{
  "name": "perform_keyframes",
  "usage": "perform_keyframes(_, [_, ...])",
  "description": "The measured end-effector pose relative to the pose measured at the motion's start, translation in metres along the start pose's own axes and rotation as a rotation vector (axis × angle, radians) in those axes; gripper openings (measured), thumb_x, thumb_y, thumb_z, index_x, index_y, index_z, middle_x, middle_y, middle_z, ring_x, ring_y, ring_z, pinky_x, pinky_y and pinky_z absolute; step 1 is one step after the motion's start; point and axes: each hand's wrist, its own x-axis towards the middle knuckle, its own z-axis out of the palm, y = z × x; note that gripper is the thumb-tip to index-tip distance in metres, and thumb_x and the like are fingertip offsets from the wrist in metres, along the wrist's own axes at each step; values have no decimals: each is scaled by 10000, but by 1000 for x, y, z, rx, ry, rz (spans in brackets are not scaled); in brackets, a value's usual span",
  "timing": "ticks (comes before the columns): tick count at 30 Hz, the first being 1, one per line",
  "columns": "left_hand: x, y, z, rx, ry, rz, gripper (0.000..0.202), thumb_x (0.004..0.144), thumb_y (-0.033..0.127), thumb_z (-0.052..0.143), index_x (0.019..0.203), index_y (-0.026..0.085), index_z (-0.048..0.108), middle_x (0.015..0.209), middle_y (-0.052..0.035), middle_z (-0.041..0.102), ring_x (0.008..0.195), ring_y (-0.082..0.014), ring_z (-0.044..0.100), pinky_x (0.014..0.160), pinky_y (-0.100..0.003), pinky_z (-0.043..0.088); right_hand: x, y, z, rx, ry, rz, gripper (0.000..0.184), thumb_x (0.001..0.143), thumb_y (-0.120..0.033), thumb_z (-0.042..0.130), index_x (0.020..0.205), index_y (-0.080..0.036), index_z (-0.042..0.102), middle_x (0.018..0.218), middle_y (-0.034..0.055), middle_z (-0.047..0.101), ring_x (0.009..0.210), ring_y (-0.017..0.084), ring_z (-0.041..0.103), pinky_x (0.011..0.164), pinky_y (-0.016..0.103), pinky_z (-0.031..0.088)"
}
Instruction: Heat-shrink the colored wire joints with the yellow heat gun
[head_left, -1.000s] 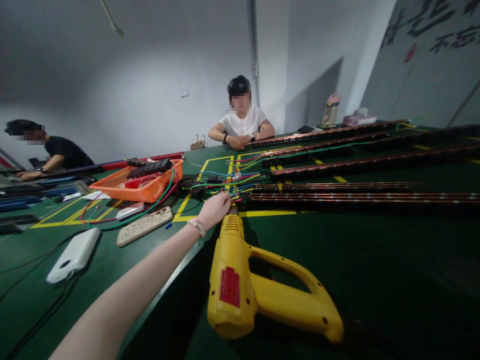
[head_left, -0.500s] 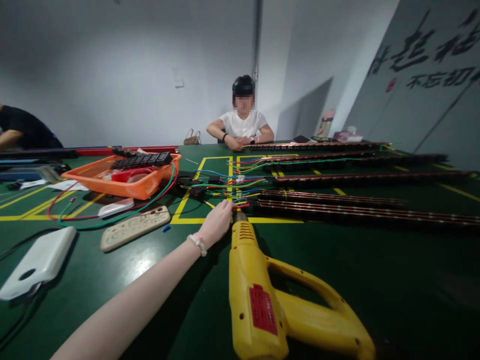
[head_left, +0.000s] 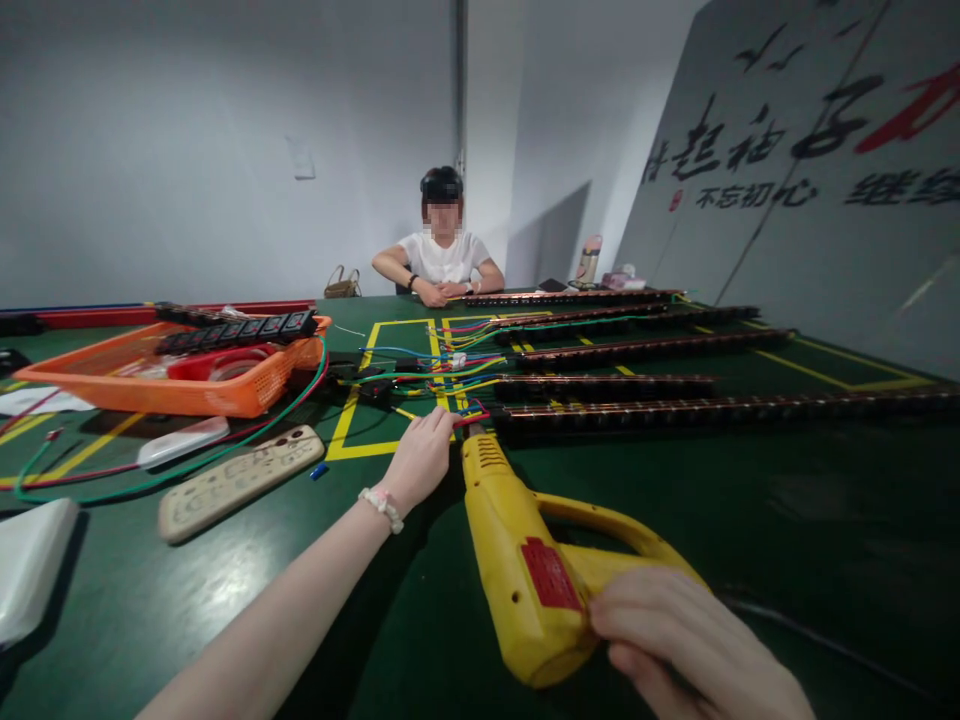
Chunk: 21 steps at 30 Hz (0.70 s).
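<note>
My left hand [head_left: 418,462], wearing a pale bracelet, is closed in a pinch on thin wires [head_left: 471,412] at the near end of the closest long dark strip [head_left: 675,408]. Just beside those fingers is the metal nozzle of a yellow heat gun [head_left: 514,560], which lies on the green table with its red label facing up. My right hand [head_left: 675,635] is at the back of the heat gun, its curled fingers against the body and over the rear of the handle. Part of the grip is hidden behind that hand.
More dark strips with coloured wire ends [head_left: 457,360] lie beyond. At left are an orange basket [head_left: 255,395] of parts, a beige patterned case [head_left: 240,485], a white device [head_left: 34,565] and loose cables. A person in white [head_left: 442,255] sits across the table [head_left: 247,610].
My right hand has come into view at the rear of the heat gun. The view has turned to the right. My left hand still pinches wires by the nozzle.
</note>
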Motion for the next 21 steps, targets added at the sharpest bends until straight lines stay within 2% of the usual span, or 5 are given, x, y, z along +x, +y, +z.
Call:
perform_keyframes(2, [-1, 1, -1, -11, 5, 6, 308, 884, 71, 312, 1112, 163, 498, 1011, -80, 574, 901, -204, 562, 802, -343, 438, -6, 3, 4, -76, -50, 133, 298, 880, -276, 552, 1175, -299, 515, 1086, 6, 656, 969, 182, 638, 827, 292, 541])
perform_keyframes(5, [-1, 1, -1, -25, 9, 0, 303, 884, 79, 322, 1106, 174, 506, 993, -73, 574, 879, -201, 565, 781, -335, 440, -6, 4, 10, -111, -230, 329, 483, 868, -425, 548, 1318, -298, 429, 1270, 45, 560, 1153, 239, 537, 944, 399, 484])
perform_keyframes(9, [1, -1, 1, -65, 13, -15, 299, 885, 84, 326, 1098, 179, 512, 998, -72, 574, 892, -200, 566, 794, -340, 443, 7, 2, 16, -116, -452, 439, 933, 667, -649, 658, 1445, -285, 292, 1357, 97, 474, 1232, 345, 438, 1023, 535, 361])
perform_keyframes(13, [3, -4, 2, -172, 12, -29, 272, 896, 109, 338, 1074, 191, 527, 1010, -65, 584, 899, -187, 578, 784, -324, 457, 23, 11, 16, -86, -589, 408, 1249, 512, -697, 722, 1497, -261, 89, 1235, 133, 560, 1093, 372, 540, 930, 532, 415])
perform_keyframes(21, [1, -6, 5, -223, 15, -24, 258, 911, 146, 347, 1072, 188, 543, 1024, -69, 600, 908, -184, 592, 800, -323, 461, 41, 29, 13, 41, -720, 240, 1304, 545, -592, 761, 1494, -197, -43, 1228, 122, 596, 1065, 323, 592, 912, 404, 425])
